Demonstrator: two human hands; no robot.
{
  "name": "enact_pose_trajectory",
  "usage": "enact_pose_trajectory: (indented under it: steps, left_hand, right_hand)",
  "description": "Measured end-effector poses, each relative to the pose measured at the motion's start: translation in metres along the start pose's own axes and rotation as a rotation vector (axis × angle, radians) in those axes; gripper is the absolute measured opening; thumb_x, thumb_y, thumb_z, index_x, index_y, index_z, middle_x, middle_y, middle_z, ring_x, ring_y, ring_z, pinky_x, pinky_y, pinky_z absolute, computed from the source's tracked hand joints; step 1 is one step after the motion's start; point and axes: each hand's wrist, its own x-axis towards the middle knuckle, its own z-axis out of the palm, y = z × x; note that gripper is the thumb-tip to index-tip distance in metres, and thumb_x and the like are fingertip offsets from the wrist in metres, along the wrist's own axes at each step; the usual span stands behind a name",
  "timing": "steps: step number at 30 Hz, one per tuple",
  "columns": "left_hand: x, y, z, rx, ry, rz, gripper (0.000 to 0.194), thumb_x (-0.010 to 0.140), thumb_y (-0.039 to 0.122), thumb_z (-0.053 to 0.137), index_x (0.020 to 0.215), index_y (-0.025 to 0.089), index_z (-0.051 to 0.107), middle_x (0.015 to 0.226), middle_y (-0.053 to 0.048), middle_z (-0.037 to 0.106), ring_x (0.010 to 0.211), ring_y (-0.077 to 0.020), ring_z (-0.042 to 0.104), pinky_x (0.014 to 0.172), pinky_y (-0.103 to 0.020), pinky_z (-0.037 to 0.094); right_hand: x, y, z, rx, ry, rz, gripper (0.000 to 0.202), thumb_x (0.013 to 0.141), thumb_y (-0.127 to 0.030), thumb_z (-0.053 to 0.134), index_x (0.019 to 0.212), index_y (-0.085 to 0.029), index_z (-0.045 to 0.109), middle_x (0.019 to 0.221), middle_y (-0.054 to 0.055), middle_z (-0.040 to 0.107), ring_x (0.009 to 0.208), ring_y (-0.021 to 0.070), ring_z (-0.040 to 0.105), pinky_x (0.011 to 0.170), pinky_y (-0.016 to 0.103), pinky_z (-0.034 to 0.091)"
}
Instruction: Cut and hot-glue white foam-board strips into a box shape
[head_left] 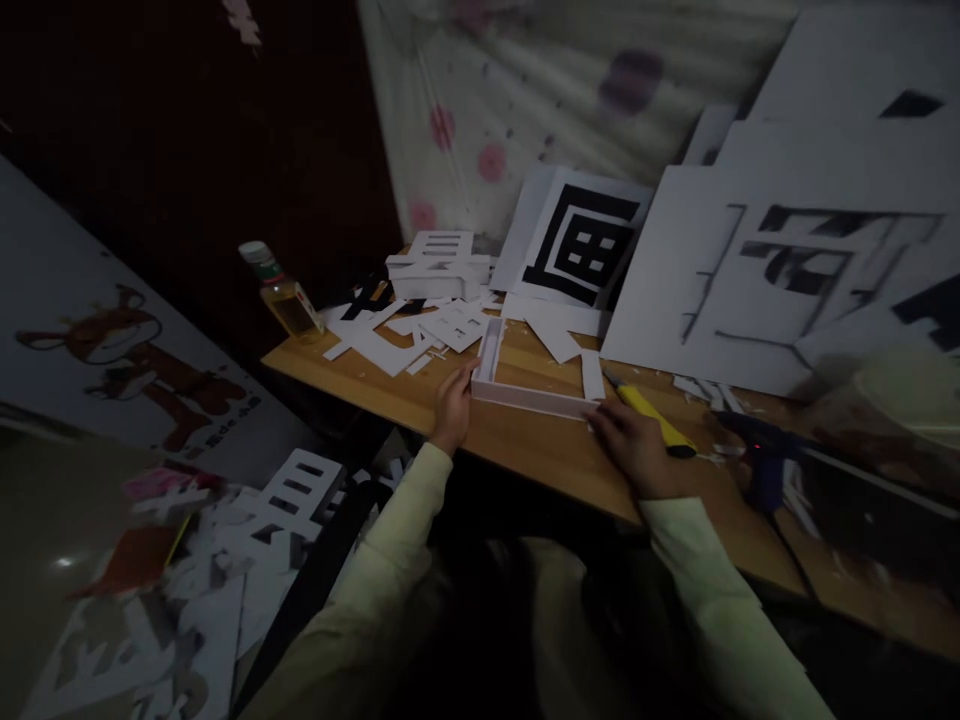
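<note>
An L-shaped piece made of white foam-board strips (pixel 532 400) lies on the table's near edge, one arm running away from me and the other along the edge. My left hand (pixel 452 408) grips it at the corner, thumb on top. At the far right end my right hand (pixel 634 440) pinches the strip between thumb and fingers. Just beyond my right hand lies a yellow utility knife (pixel 652 418). A small white strip (pixel 592 375) rests beside the piece's right end. Farther right is a dark blue glue gun (pixel 765 460) with a small red light.
A bottle of yellow liquid (pixel 283 295) stands at the table's left corner. White cut-outs (pixel 450 325) and a stacked white box-like shape (pixel 439 265) lie behind. A sheet with a black character (pixel 589 240) and large white boards (pixel 712 270) lean at the back. Scraps (pixel 217 570) cover the floor.
</note>
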Motion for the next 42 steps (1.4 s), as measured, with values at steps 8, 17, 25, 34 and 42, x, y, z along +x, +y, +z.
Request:
enact_pose_trajectory:
  steps: [8,17,25,34,42]
  left_hand:
    - [0.003,-0.002,0.004,-0.186,-0.020,-0.026,0.029,0.068,0.038,0.072,0.087,0.017,0.077,0.109,-0.010,0.074,0.114,-0.0277,0.062,0.100,-0.041,0.044]
    - [0.001,-0.007,0.003,-0.190,-0.024,-0.036,0.038,0.056,0.027,0.083,0.093,0.017,0.077,0.101,-0.009,0.076,0.102,-0.0250,0.066,0.098,-0.040,0.044]
    - [0.004,-0.009,0.000,-0.140,-0.019,-0.045,0.043,0.056,0.031,0.083,0.097,0.017,0.076,0.104,-0.008,0.075,0.106,-0.0248,0.064,0.099,-0.039,0.044]
    - [0.003,-0.007,0.002,-0.148,-0.015,-0.028,0.043,0.054,0.033,0.084,0.093,0.017,0.076,0.100,-0.008,0.076,0.103,-0.0244,0.066,0.098,-0.039,0.044]
    - [0.003,-0.008,0.002,-0.129,-0.018,-0.024,0.046,0.054,0.035,0.085,0.095,0.017,0.076,0.101,-0.009,0.076,0.105,-0.0254,0.065,0.097,-0.039,0.045]
  right_hand:
    - [-0.003,-0.013,-0.002,0.001,0.019,-0.067,0.054,0.081,-0.067,0.053,0.083,-0.017,0.074,0.085,0.012,0.076,0.076,0.0275,0.068,0.073,0.040,0.053]
    - [-0.001,-0.015,-0.006,0.089,-0.016,-0.066,0.037,0.075,-0.056,0.061,0.076,-0.021,0.071,0.078,0.009,0.076,0.071,0.0277,0.068,0.070,0.042,0.055]
    - [-0.008,-0.005,-0.003,0.341,-0.048,0.046,0.043,0.072,-0.037,0.060,0.109,-0.018,0.069,0.097,0.010,0.076,0.090,0.0258,0.072,0.082,0.042,0.057]
    - [-0.007,-0.006,-0.005,0.361,0.045,0.074,0.043,0.076,-0.055,0.065,0.094,-0.017,0.073,0.094,0.011,0.077,0.088,0.0269,0.072,0.084,0.044,0.056]
    - [-0.005,0.002,-0.001,0.283,0.029,0.056,0.033,0.087,-0.047,0.066,0.095,-0.015,0.069,0.094,0.005,0.073,0.089,0.0191,0.069,0.087,0.043,0.053]
